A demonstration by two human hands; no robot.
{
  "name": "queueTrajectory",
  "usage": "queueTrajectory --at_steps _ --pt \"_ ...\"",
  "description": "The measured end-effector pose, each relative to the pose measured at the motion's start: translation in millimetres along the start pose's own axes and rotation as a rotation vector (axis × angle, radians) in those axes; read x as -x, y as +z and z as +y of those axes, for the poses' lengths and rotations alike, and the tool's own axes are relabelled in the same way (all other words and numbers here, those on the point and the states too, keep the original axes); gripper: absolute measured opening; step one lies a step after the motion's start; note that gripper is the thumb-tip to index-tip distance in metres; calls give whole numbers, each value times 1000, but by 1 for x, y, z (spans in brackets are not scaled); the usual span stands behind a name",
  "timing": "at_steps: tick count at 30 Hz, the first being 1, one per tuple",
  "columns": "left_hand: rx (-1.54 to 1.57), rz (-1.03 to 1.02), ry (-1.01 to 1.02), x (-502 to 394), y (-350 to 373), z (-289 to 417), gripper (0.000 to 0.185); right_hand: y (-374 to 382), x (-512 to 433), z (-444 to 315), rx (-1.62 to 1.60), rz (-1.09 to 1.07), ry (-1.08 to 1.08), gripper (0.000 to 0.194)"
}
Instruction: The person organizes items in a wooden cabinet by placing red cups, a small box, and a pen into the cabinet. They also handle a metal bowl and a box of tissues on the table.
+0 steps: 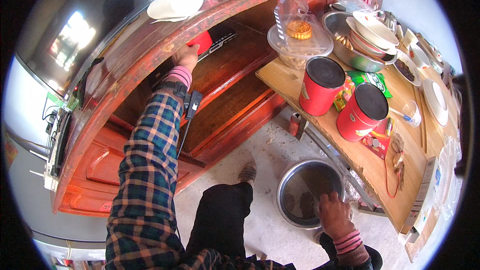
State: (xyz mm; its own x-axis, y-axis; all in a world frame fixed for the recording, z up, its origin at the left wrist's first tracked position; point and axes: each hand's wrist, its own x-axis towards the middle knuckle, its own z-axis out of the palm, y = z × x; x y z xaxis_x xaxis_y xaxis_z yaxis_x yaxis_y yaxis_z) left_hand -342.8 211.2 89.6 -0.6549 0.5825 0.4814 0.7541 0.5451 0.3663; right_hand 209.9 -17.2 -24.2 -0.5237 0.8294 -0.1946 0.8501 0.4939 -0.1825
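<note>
My left hand (186,57) reaches into the open red wooden cabinet (225,99) and grips a red canister (203,42). The cabinet's top edge partly hides that canister. Behind it on the shelf lies a flat black electronic box (224,36). At the lower right, my right hand (333,214) hangs over the rim of a metal basin (287,210) on the floor, its fingers curled; whether they hold anything is hidden. Two red canisters with black lids, a nearer one (362,112) and a farther one (321,86), stand on the wooden table (403,146).
A mooncake (299,30) in clear plastic packaging rests on a lidded bowl (296,58). Stacked bowls (371,33) sit in a steel basin (335,24). A green snack packet (369,80) lies behind the canisters. Below the table edge is a red can (294,124). A television (86,18) tops the cabinet.
</note>
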Motion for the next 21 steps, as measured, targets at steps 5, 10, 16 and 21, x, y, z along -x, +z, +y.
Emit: queueTrajectory --at_steps 5,10,16,21 --pt "-118 -232 -36 -19 11 8 44 -4 0 -2 23 -33 -4 20" --pt "-12 -40 -27 -9 2 5 44 -4 2 -3 12 -48 4 21" --pt "-43 -225 -72 -21 5 11 63 -2 4 0 -2 -53 23 22" --pt "145 -127 5 -31 38 -1 61 -1 3 1 -4 -19 -6 21"
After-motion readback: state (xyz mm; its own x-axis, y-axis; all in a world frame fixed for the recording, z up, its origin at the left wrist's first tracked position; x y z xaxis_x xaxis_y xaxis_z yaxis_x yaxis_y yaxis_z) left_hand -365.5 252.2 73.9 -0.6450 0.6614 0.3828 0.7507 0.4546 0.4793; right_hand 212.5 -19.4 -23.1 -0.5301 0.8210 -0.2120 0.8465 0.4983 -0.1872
